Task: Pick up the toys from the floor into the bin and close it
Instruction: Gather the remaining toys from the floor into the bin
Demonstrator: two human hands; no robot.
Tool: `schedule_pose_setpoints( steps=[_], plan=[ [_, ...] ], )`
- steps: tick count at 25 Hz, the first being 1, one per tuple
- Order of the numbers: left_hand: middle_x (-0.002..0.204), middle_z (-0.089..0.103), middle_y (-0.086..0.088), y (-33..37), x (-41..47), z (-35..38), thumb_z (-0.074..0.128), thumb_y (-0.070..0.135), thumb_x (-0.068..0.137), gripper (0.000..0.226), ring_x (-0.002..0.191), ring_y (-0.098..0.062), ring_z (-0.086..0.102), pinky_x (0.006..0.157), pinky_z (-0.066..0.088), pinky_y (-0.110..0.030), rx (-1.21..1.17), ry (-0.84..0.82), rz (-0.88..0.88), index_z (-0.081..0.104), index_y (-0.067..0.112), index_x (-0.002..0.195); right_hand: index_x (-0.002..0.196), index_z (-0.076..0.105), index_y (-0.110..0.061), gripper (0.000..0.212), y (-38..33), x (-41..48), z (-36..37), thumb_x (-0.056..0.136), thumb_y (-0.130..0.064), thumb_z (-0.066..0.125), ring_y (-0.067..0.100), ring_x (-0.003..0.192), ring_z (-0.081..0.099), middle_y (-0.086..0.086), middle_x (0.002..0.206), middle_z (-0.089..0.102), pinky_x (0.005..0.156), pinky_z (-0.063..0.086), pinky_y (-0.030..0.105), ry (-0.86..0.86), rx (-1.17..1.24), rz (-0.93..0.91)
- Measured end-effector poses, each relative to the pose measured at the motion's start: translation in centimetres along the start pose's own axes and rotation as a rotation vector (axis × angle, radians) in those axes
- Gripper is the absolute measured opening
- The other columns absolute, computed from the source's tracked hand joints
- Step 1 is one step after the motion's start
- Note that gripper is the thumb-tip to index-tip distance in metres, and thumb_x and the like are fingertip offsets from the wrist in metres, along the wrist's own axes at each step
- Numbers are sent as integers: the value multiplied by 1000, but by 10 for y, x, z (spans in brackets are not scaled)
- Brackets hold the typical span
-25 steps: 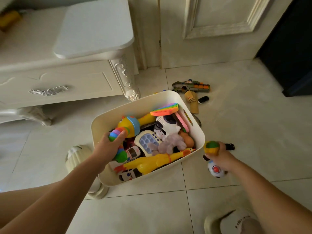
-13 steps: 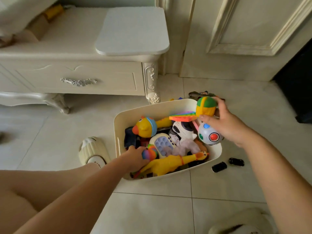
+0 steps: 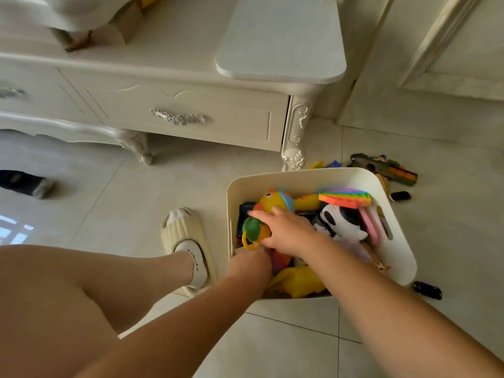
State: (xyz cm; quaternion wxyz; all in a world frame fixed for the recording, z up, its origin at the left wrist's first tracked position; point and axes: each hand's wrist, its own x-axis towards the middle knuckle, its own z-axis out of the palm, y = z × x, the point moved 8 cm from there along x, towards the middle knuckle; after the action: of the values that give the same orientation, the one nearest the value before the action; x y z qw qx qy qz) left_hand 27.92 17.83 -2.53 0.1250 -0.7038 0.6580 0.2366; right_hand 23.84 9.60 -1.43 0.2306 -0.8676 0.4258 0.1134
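Judging by how things lie, the loading step is in hand, not the closing. Toys are left lying on the pale tiled floor (image 3: 450, 241). Behind it the white cabinet (image 3: 177, 85) is seen, and on its top a flat white board (image 3: 281, 42) is laid; this may be the bin's lid, though that cannot be settled.

The cream bin (image 3: 300, 174) is stood on the floor just beside the cabinet's carved leg, open and nearly filled. The right hand (image 3: 289, 230) is reached into its left part, and its grip is curled round a green-and-orange toy (image 3: 253, 231), held low among the other toys. The left hand (image 3: 249, 261) is sunk at the near-left corner; its fingers are hidden, so its grip cannot be told.

Next, the toy is to be let go. Then the toy gun (image 3: 387, 170) beyond the far-right corner, the far black car (image 3: 400, 196) and the near black car (image 3: 426, 290) are to be gathered.

No brand can be read. Dark marks on the slipper (image 3: 191, 249) are too small to make out.
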Motion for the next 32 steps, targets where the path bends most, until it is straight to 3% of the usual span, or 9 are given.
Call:
schedule_pose_setpoints(
  steps=[3,8,12,15,17,21,25,28,32],
  plan=[
    [120,60,-6,0,-3,-3,54,16,93,34,105,-23,61,82,50,-34,58,22,66,50,12,126,142,32,-45,65,4,8,14,86,-48,62,29,121,44,4,131,47,89,46,44,5,53,-1],
    [115,48,1,-15,2,-28,53,26,93,23,102,-17,49,70,42,-27,-124,263,86,55,21,115,104,55,-19,34,55,-5,3,83,-43,66,16,85,56,5,103,58,64,43,29,430,710,414],
    [126,36,-2,-13,4,-30,51,24,90,33,116,-20,35,93,40,-30,-29,432,98,50,21,123,104,52,-25,34,71,-17,15,75,-38,66,14,90,55,2,109,53,64,42,29,157,842,489],
    [152,20,-10,-15,12,-21,48,25,92,40,140,-29,18,112,27,-39,48,355,50,43,17,131,114,50,-31,45,66,-27,27,77,-45,72,14,95,57,-4,110,57,71,45,30,-21,744,416],
    [152,19,-12,-15,17,-19,49,24,93,38,140,-29,21,109,33,-39,103,292,31,46,16,130,123,47,-27,54,60,-30,38,79,-47,72,19,99,57,-1,114,57,73,44,31,-9,621,384],
    [137,38,-4,-10,21,-33,54,24,89,33,127,-24,38,99,42,-37,78,275,11,55,20,122,122,45,-22,39,62,-36,41,88,-20,64,29,106,57,8,117,55,80,49,39,126,360,408],
    [131,48,-2,13,19,-62,53,20,86,30,121,-24,41,97,38,-35,-55,409,-13,58,20,116,127,56,-19,41,73,-47,26,86,-18,61,23,92,56,4,103,57,68,46,30,30,812,408],
    [123,54,-9,75,14,-91,57,10,83,28,111,-29,47,94,36,-33,-193,562,223,63,13,110,117,62,-26,31,121,-82,-34,87,-20,60,18,87,63,-2,97,64,76,52,33,333,1070,449],
    [115,58,-5,166,1,-108,55,-1,82,27,104,-23,55,86,43,-29,-388,562,561,63,13,103,89,66,-33,19,234,-171,-77,90,-18,54,17,72,70,0,84,73,60,57,29,860,1274,579]
  ],
)
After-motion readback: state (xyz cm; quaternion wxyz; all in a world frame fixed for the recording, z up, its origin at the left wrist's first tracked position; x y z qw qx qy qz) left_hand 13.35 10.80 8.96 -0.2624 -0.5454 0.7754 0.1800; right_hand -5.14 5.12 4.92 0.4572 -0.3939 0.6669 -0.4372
